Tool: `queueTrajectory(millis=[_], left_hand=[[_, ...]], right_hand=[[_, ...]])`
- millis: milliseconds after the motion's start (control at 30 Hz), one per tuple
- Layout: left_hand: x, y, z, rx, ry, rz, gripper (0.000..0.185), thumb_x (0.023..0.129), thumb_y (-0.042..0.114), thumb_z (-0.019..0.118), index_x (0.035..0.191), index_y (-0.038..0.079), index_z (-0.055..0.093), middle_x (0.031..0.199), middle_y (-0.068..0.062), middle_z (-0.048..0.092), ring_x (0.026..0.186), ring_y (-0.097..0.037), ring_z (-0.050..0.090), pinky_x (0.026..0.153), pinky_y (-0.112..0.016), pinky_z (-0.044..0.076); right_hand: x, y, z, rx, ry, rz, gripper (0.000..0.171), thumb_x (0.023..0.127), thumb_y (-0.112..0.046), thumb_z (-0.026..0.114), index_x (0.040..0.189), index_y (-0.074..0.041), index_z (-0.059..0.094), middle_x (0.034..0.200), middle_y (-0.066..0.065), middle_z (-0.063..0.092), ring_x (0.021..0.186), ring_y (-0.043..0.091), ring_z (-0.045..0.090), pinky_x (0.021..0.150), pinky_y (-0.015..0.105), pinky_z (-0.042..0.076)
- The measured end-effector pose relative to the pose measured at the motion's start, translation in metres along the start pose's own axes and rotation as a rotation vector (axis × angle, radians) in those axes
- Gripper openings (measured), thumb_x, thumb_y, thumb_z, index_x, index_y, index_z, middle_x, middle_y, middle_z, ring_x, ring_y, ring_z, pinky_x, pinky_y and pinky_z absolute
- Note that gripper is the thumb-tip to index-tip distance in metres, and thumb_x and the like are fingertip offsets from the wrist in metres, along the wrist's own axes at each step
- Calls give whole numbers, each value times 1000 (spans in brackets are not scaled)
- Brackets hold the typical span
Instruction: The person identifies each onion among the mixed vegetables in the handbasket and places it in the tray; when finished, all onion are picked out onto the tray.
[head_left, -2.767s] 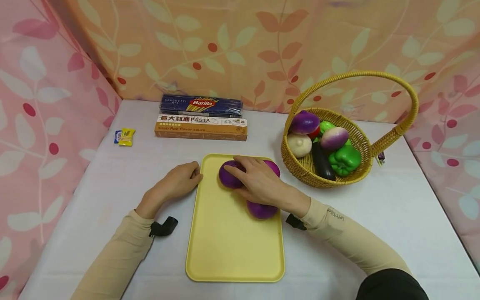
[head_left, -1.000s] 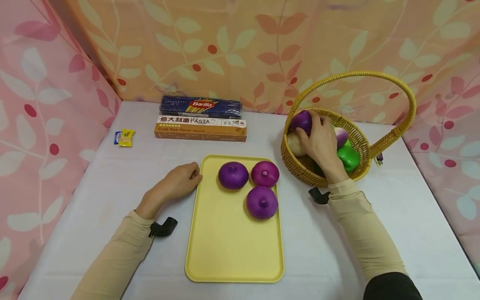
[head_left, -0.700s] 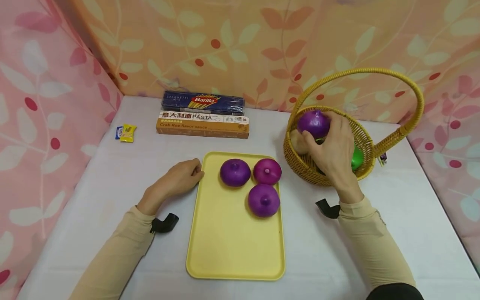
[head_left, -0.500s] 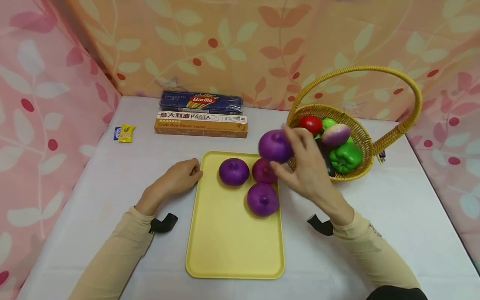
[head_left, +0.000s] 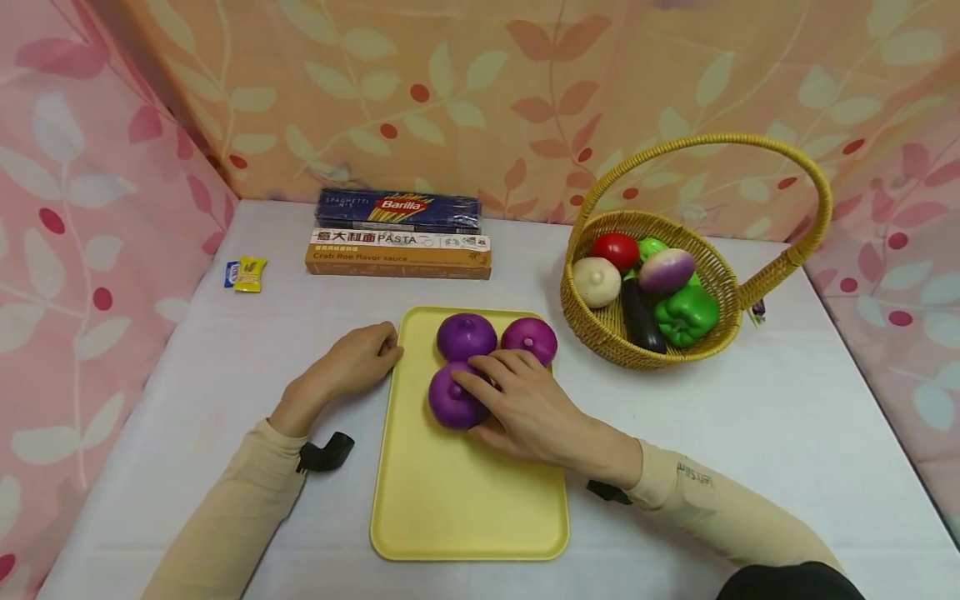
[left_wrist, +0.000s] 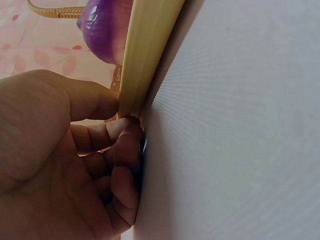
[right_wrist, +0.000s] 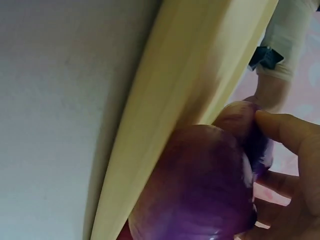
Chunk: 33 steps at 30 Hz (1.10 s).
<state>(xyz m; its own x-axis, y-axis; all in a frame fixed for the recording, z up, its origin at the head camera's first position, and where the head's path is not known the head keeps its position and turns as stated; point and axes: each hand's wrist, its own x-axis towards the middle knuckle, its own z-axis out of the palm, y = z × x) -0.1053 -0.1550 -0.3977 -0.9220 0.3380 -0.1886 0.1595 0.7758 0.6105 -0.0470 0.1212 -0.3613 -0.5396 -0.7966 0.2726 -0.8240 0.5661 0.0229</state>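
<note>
In the head view, a yellow tray (head_left: pixel 468 508) lies on the white table, and my left hand (head_left: pixel 351 364) pinches its left rim between thumb and curled fingers. My right hand (head_left: pixel 536 408), over the tray, grips a purple onion (head_left: pixel 452 398), thumb on its near side and fingertips on top. Behind it sit a dark purple onion (head_left: pixel 465 335) and a redder purple onion (head_left: pixel 531 335). Another purple onion (right_wrist: pixel 195 185) rests on the tray in the right wrist view, close to the held one; in the head view my right hand hides it.
A yellow wicker basket (head_left: pixel 600 337) with a tall handle stands at the back right. In it are a tomato (head_left: pixel 617 250), a white vegetable (head_left: pixel 597 282), an eggplant (head_left: pixel 641 317), a turnip (head_left: pixel 666 271) and a green pepper (head_left: pixel 686 315). Pasta boxes (head_left: pixel 397 262) and small packets (head_left: pixel 250 273) lie behind the tray.
My right hand left the tray onions, reached into the basket, lifted out a purple onion and carried it left and down onto the tray. My left hand has stayed at the rim.
</note>
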Motion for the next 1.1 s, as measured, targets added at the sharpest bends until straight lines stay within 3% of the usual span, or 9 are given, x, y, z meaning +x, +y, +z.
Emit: queueTrajectory(millis=[533, 867, 967, 1100], left_hand=[[0, 0, 0, 6, 12, 5, 13, 95, 18, 54, 85, 9, 53, 70, -1, 47, 66, -16, 45, 61, -28, 35], [-1, 1, 1, 6, 7, 0, 14, 95, 18, 53, 86, 9, 53, 71, -1, 47, 67, -16, 45, 61, -28, 34], [-1, 2, 0, 6, 7, 1, 14, 96, 18, 53, 86, 8, 53, 71, -1, 47, 67, -15, 45, 61, -28, 34], [-1, 3, -1, 6, 8, 4, 14, 96, 18, 53, 86, 8, 53, 71, -1, 47, 67, -15, 45, 61, -28, 34]], right_hand=[[0, 2, 6, -17, -28, 5, 70, 75, -46, 80, 134, -17, 55, 119, 9, 62, 111, 27, 57, 97, 47, 43], [-2, 6, 0, 13, -47, 28, 69, 79, -47, 75, 137, -17, 52, 123, 9, 61, 115, 26, 56, 99, 47, 43], [-3, 16, -8, 55, 1, 66, 63, 82, -43, 73, 135, -14, 54, 124, 11, 61, 116, 27, 57, 100, 46, 44], [-10, 46, -22, 93, 160, 191, 54, 83, -32, 73, 129, -8, 59, 124, 16, 61, 113, 32, 58, 96, 47, 46]])
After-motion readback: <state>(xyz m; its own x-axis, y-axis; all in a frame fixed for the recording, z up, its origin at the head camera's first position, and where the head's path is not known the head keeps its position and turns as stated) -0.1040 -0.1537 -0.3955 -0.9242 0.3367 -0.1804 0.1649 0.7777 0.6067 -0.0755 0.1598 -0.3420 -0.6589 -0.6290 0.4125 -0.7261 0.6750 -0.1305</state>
